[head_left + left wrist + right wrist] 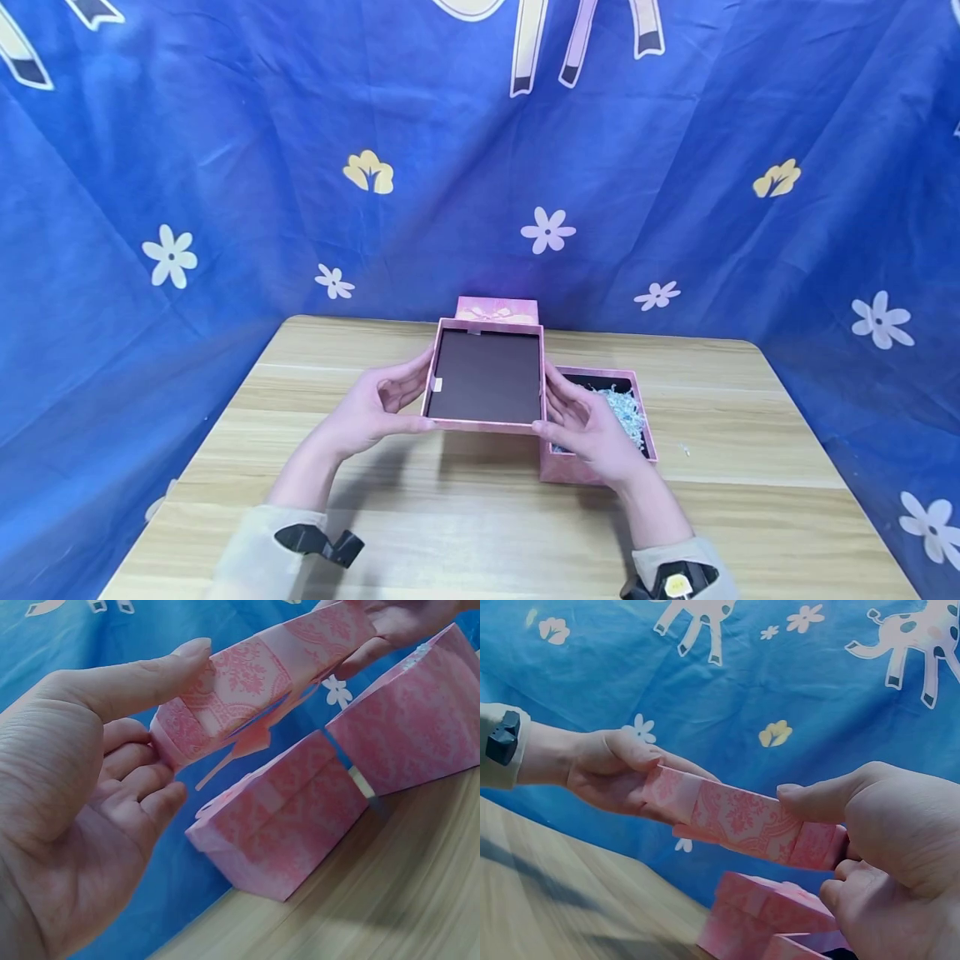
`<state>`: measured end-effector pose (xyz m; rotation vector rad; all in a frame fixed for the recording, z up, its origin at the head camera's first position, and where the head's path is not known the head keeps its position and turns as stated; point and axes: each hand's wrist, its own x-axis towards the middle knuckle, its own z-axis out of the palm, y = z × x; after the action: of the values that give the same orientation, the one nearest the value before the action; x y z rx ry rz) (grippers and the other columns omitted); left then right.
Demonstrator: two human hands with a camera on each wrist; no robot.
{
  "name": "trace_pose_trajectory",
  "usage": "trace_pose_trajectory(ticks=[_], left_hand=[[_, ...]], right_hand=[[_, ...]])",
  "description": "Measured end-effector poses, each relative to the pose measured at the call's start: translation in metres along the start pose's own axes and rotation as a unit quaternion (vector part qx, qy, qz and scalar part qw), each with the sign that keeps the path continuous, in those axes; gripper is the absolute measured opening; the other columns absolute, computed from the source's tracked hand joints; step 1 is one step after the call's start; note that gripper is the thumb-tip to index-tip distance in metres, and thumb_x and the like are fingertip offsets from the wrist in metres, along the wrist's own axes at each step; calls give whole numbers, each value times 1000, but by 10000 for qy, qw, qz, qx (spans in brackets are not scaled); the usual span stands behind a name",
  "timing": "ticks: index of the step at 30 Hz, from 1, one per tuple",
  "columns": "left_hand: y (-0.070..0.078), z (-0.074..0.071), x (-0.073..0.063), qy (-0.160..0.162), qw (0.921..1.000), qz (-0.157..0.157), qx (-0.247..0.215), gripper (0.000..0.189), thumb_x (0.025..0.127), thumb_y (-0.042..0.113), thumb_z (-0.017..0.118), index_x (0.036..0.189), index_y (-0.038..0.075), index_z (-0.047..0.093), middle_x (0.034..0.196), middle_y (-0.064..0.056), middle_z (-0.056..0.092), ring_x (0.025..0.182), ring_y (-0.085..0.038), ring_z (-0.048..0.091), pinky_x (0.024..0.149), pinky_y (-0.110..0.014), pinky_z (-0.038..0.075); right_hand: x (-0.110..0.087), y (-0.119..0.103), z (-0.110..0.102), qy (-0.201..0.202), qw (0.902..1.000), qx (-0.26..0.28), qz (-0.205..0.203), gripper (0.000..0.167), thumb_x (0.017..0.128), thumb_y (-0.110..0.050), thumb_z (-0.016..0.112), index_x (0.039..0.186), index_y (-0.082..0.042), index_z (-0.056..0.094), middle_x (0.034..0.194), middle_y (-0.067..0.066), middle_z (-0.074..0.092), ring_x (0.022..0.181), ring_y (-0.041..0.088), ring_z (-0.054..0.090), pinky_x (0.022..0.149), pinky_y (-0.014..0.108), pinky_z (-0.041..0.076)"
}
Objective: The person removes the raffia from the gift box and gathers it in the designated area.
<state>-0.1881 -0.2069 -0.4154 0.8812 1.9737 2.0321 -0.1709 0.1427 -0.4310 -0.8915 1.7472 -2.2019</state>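
Both hands hold a pink patterned box lid (pixel 487 375) above the table, its dark inside turned toward me. My left hand (pixel 367 412) grips the lid's left side, thumb on the near edge and fingers along the side. On the opposite side, my right hand (pixel 592 425) grips it the same way. A pink ribbon bow (pixel 251 742) hangs under the lid in the left wrist view. Below and right stands an open pink box (pixel 573 471), partly covered by my right hand, with pale blue shredded paper (pixel 624 410) inside.
A closed pink box (pixel 497 310) with a bow stands behind the lid at the table's back edge. A small scrap (pixel 684 448) lies right of the open box. The wooden table (pixel 465 533) meets a blue patterned curtain (pixel 450 225) at the back.
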Motion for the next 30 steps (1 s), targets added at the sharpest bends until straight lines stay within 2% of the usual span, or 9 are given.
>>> trace_pose_trajectory(ticks=[8, 15, 21, 30], left_hand=[[-3, -15, -15, 93, 9998, -162, -7, 97, 79, -14, 85, 159, -12, 30, 165, -27, 29, 150, -30, 38, 117, -30, 37], [-10, -26, -26, 84, 9998, -150, -88, 96, 80, -18, 82, 159, -13, 29, 165, -30, 26, 149, -28, 40, 116, -31, 38], [-13, -31, -37, 140, 9997, -204, -73, 96, 79, -19, 81, 159, -14, 28, 165, -31, 24, 148, -23, 42, 115, -31, 39], [-15, -40, -53, 181, 9992, -307, -171, 96, 79, -21, 79, 158, -16, 25, 164, -32, 23, 146, -18, 45, 115, -30, 39]], right_hand=[[9, 8, 17, -65, 9999, 136, -13, 86, 96, 9, 71, 161, 14, 16, 172, 25, 7, 158, 38, 10, 122, 32, 25], [13, 17, 29, 53, 9998, 114, 158, 87, 93, 12, 72, 161, 13, 18, 173, 22, 10, 158, 33, 14, 122, 32, 25], [16, 22, 41, 138, 9997, 71, 199, 88, 89, 19, 71, 160, 15, 18, 172, 22, 11, 158, 32, 16, 121, 32, 26], [17, 29, 58, 140, 9990, -13, 436, 90, 90, 18, 71, 161, 14, 16, 174, 20, 5, 158, 33, 13, 121, 31, 25]])
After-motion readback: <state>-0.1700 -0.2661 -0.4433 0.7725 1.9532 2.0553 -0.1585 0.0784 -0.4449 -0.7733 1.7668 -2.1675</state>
